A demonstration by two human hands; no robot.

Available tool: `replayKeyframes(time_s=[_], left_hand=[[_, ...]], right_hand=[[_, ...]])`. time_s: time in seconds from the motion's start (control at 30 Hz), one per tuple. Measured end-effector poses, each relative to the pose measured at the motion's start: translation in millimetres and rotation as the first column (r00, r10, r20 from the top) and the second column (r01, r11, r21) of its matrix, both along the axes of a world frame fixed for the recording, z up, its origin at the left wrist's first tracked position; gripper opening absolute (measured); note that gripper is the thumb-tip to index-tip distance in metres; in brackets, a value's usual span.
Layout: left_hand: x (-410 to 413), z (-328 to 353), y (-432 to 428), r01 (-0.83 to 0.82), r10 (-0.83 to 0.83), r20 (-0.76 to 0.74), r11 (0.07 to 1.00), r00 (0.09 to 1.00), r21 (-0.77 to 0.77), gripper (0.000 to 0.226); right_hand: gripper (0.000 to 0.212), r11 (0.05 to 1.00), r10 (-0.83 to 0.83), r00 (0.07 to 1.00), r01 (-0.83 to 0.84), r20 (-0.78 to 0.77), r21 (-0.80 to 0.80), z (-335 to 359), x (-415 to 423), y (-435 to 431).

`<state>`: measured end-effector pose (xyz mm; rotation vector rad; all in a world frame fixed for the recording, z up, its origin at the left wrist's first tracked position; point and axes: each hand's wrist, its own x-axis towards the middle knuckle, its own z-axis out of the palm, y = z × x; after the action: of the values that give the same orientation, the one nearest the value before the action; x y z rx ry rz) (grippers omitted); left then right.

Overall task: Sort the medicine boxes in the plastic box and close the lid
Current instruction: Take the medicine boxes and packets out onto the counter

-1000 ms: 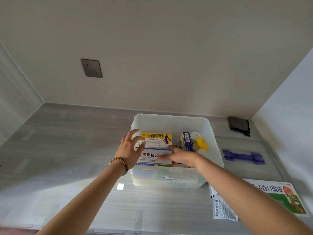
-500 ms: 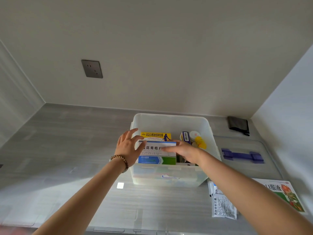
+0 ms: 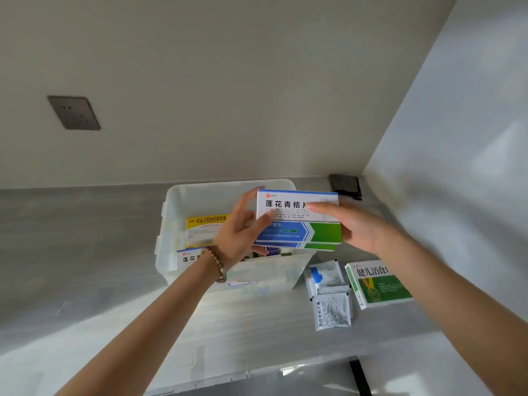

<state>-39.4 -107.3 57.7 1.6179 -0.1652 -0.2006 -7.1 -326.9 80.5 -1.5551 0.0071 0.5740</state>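
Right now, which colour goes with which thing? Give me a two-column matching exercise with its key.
Things:
1. held box, between left hand and right hand
2. back-left box inside the plastic box
3. flat box on the counter
4. folded item in the corner

Colours:
A. yellow
B. black
C. green, white border
D. white over blue and green

Pairs: 1-D, 2-A, 3-C, 4-B.

Soft even daylight, pale glare on the countertop (image 3: 257, 364), slight blur, wide-angle bending at edges
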Motion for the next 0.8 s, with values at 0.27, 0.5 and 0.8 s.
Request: replayKeyframes(time_s=[0.27, 0.5, 0.8], left_hand=[[-40.4, -55.7, -58.8, 0.145, -0.167, -0.21, 0.983, 0.963, -0.116, 0.028], [-70.3, -133.9, -70.7, 0.154, -0.149, -0.533, 0.987, 0.833, -0.035, 0.027], [-72.2, -190.4, -24.3, -0.03, 0.089, -0.664, 0.995, 0.742, 0.1, 0.036]], right_hand=[[0.045, 0.988, -0.137, 0.986, 0.13, -0.091, -0.08, -48.4, -76.9, -67.8], [0.038, 0.968, -0.206, 0.936, 0.153, -0.285, -0.199, -115.7, -111.7, -76.7], [0.045, 0.924, -0.255, 0.936, 0.162, -0.241, -0.347, -185.8, -99.5, -21.9]])
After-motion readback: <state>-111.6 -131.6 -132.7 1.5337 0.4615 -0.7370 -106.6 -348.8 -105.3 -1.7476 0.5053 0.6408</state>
